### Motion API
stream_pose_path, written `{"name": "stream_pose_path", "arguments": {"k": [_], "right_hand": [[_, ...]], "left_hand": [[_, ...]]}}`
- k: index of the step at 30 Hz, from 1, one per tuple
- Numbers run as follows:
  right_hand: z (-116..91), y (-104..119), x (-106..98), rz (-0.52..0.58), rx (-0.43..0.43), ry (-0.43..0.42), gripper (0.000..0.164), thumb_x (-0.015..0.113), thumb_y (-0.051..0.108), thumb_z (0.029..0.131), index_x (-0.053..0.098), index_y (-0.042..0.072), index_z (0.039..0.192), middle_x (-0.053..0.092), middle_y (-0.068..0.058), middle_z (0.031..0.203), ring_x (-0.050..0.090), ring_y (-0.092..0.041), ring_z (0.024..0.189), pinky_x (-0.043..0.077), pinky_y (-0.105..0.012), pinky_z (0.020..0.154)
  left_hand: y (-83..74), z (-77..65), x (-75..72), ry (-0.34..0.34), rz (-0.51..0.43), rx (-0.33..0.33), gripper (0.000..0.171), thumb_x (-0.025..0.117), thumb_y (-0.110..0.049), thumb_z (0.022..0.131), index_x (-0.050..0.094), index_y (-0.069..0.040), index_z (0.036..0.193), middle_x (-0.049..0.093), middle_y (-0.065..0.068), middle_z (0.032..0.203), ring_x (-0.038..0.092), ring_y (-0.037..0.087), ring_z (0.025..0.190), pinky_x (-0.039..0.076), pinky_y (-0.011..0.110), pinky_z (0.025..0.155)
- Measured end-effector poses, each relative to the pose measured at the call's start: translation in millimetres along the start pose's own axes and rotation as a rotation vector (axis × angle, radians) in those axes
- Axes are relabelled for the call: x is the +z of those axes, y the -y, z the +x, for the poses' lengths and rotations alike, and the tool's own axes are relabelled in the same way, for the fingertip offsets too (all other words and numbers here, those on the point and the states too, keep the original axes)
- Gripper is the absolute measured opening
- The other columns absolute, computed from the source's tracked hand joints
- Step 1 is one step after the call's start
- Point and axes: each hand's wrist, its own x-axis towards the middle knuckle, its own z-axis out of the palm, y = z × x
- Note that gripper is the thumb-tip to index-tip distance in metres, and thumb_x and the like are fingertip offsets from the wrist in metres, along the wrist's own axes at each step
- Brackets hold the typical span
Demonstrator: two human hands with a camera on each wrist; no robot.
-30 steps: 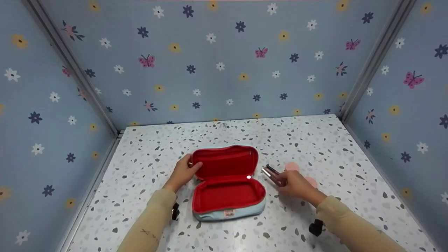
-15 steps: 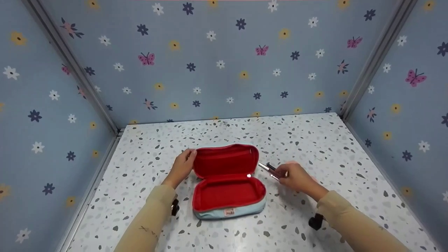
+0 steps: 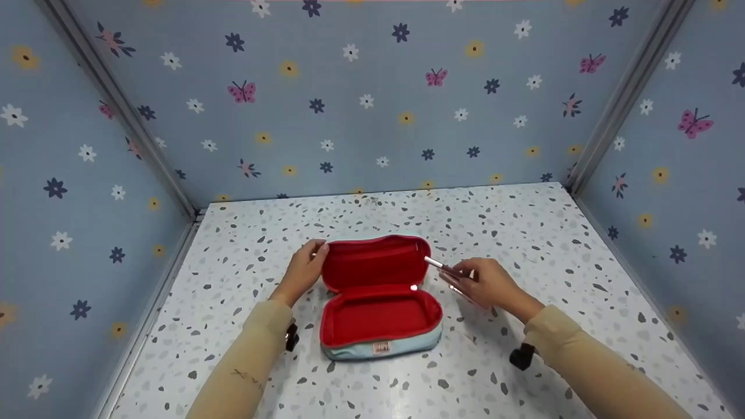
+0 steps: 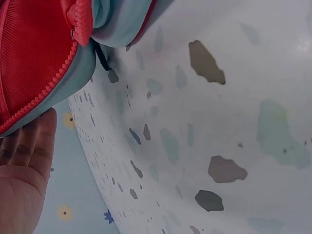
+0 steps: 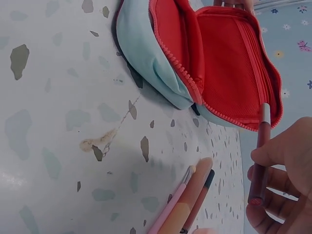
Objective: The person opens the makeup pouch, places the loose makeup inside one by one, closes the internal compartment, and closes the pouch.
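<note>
An unzipped light blue zip pouch [image 3: 381, 348] with a red lining sits on the tabletop, its lid raised at the back. My left hand [image 3: 302, 270] holds the lid by its left edge; in the left wrist view its fingers [image 4: 29, 146] lie behind the lid. My right hand [image 3: 489, 285] pinches a dark red lip gloss tube [image 5: 260, 170] with a silver cap, thumb against fingers. The silver end points at the lid's right edge. Below the right hand lie a pink brush [image 5: 170, 204], a peach tube [image 5: 192, 187] and a black-tipped pencil [image 5: 201, 202].
The speckled white tabletop [image 3: 262, 233] meets blue flowered panels [image 3: 366, 116] at the back and both sides. A metal post [image 3: 628, 99] stands at each back corner. In the right wrist view a brownish mark [image 5: 97, 142] shows on the tabletop.
My right hand has moved slightly away from me, bringing the silver-capped tube to the lid's edge. The left thumb has moved from the lid's inside to its rim. The pink discs are now mostly hidden.
</note>
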Motion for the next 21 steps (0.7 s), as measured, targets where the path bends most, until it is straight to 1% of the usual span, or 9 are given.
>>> {"name": "stream_pose_path", "arguments": {"k": [2, 7, 14, 21], "right_hand": [[3, 3, 0, -0.002, -0.02, -0.009, 0.019, 0.072, 0.004, 0.099, 0.082, 0.004, 0.114, 0.079, -0.011, 0.099, 0.058, -0.015, 0.075, 0.047, -0.027, 0.066], [9, 13, 0, -0.015, -0.045, -0.022, 0.015, 0.074, 0.005, 0.1, 0.083, 0.005, 0.112, 0.079, -0.011, 0.1, 0.059, -0.014, 0.076, 0.048, -0.027, 0.066], [17, 28, -2, -0.039, -0.054, -0.025, 0.022, 0.072, -0.001, 0.099, 0.081, 0.003, 0.118, 0.079, -0.011, 0.104, 0.061, -0.015, 0.078, 0.052, -0.03, 0.069], [27, 36, -1, -0.081, -0.064, -0.028, 0.025, 0.069, 0.0, 0.099, 0.082, 0.005, 0.12, 0.078, -0.01, 0.103, 0.061, -0.018, 0.081, 0.052, -0.034, 0.071]], "left_hand": [[-1.8, -0.2, -0.4, -0.001, 0.002, 0.011, 0.037, 0.05, -0.026, 0.117, 0.064, 0.0, 0.138, 0.071, 0.02, 0.131, 0.071, 0.032, 0.12, 0.061, 0.047, 0.103], [-3.0, -0.9, 0.1, -0.005, 0.012, 0.01, 0.036, 0.05, -0.026, 0.116, 0.065, 0.001, 0.136, 0.072, 0.02, 0.13, 0.071, 0.032, 0.119, 0.06, 0.048, 0.104], [-3.7, -1.7, 0.8, -0.013, -0.001, 0.016, 0.036, 0.05, -0.025, 0.116, 0.065, 0.001, 0.136, 0.072, 0.021, 0.129, 0.071, 0.033, 0.119, 0.06, 0.049, 0.105], [-5.6, -3.3, -0.5, -0.001, -0.007, 0.017, 0.036, 0.051, -0.025, 0.116, 0.065, 0.001, 0.137, 0.072, 0.02, 0.129, 0.071, 0.033, 0.118, 0.06, 0.049, 0.104]]}}
